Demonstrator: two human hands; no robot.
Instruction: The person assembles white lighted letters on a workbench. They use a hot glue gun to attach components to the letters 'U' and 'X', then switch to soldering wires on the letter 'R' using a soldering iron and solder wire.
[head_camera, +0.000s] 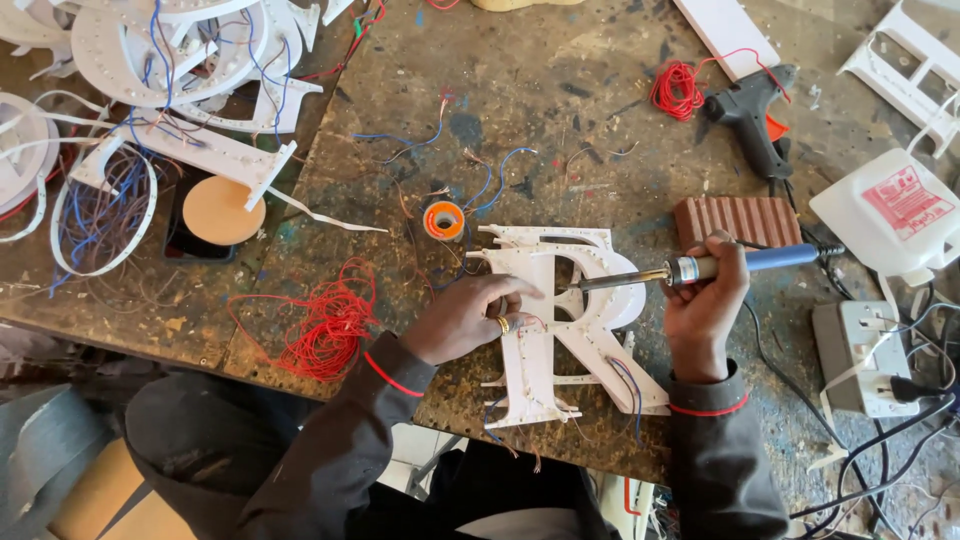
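Holding the big white letter shape (560, 330) down on the worn table (560, 110), the left hand (465, 318) lies on top of it with fingers pressing, not wrapped around it. The right hand (705, 305) grips a blue soldering iron (700, 268), its metal tip pointing left onto the letter. A red wire tangle (325, 320) lies near on the left. Farther off sit an orange tape roll (443, 219) and a black glue gun (752, 115)
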